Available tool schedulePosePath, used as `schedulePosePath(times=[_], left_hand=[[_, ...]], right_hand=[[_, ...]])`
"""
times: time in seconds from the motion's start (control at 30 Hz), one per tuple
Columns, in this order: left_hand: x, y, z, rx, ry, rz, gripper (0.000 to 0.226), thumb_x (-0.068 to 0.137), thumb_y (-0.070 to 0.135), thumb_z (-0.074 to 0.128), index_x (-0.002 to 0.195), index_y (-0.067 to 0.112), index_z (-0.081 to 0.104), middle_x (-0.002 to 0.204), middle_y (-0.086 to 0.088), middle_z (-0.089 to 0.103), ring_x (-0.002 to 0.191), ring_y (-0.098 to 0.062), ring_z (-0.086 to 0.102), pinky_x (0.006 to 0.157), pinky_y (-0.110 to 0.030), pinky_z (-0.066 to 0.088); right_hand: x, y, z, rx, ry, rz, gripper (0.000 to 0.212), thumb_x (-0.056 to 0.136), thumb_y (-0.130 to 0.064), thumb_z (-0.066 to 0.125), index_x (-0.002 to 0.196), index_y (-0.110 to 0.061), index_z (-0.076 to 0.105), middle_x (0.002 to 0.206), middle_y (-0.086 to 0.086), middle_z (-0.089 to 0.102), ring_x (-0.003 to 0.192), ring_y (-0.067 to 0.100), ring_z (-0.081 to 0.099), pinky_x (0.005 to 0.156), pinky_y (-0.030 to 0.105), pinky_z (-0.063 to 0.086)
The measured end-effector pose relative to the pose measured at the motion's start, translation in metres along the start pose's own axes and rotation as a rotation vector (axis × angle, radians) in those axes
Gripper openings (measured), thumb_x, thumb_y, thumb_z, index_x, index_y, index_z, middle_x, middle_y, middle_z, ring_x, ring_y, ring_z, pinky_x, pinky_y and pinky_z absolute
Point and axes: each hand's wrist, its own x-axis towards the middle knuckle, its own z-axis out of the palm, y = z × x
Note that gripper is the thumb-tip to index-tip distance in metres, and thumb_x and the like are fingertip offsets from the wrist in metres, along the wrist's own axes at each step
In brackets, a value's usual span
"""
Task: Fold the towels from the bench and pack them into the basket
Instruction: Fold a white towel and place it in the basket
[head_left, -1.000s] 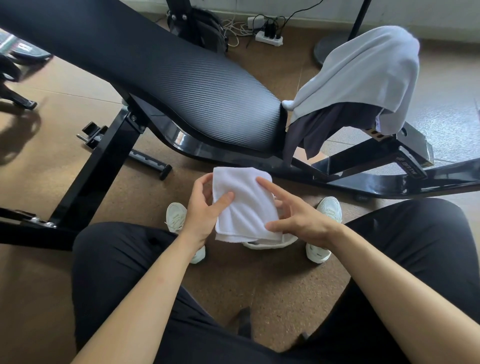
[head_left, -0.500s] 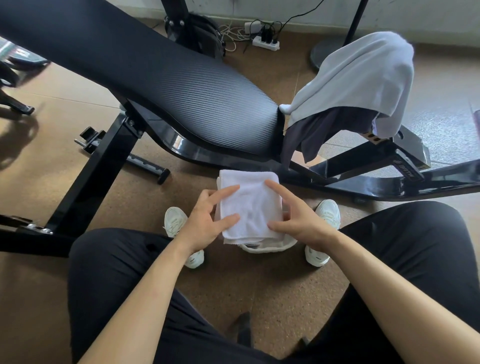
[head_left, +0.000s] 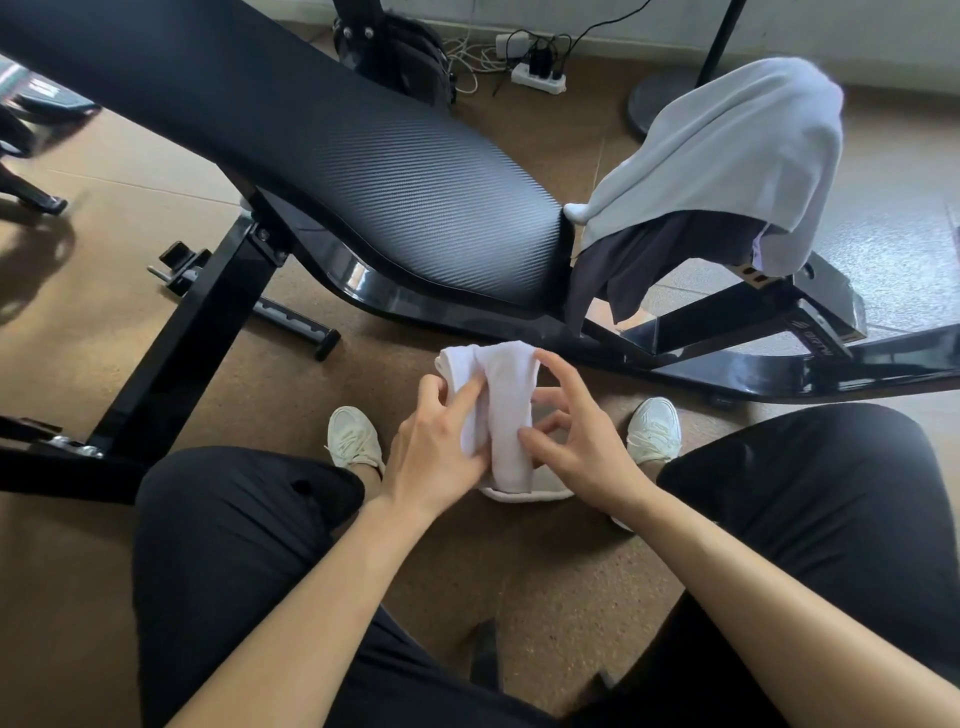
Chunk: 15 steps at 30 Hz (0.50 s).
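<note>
I sit facing a black padded bench (head_left: 363, 171). A small white towel (head_left: 506, 415) is folded into a narrow, upright bundle between my knees. My left hand (head_left: 436, 452) grips its left side, thumb across the front. My right hand (head_left: 576, 441) pinches its right edge, with the index finger on the top and the thumb on the front. Under the towel shows the white rim of the basket (head_left: 524, 496), mostly hidden. A light grey towel (head_left: 727, 156) hangs over the bench's right end, on top of a dark cloth (head_left: 623, 270).
The bench's black steel frame (head_left: 727, 358) runs just behind the towel, with a leg (head_left: 182, 353) to the left. My white shoes (head_left: 353, 436) flank the basket on the brown floor. A power strip with cables (head_left: 537, 75) and a round stand base (head_left: 660, 101) lie at the back.
The towel was a flat rectangle held between both hands. Now it is doubled into a narrower bundle and sits lower, down at the basket. Both hands have closed in on it.
</note>
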Motion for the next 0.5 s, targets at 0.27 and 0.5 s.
schedulePosePath(times=[0.27, 0.5], left_hand=[[-0.004, 0.001, -0.001, -0.372, -0.019, 0.007, 0.082, 0.082, 0.062, 0.067, 0.152, 0.027, 0.04, 0.132, 0.004, 0.05, 0.112, -0.008, 0.054, 0.088, -0.029, 0.053], [0.007, -0.014, 0.005, -0.694, -0.12, -0.186, 0.062, 0.092, 0.023, 0.073, 0.142, 0.036, 0.04, 0.143, 0.011, 0.05, 0.136, -0.01, 0.046, 0.112, -0.048, 0.046]], right_hand=[[0.006, 0.009, 0.005, -0.129, 0.012, -0.033, 0.072, 0.088, -0.022, 0.078, 0.15, -0.036, 0.043, 0.121, -0.005, 0.051, 0.082, 0.011, 0.062, 0.078, 0.027, 0.06], [0.008, 0.012, -0.008, 0.105, -0.074, -0.012, 0.063, 0.089, -0.001, 0.072, 0.144, -0.026, 0.055, 0.127, 0.002, 0.053, 0.095, 0.017, 0.066, 0.084, 0.033, 0.06]])
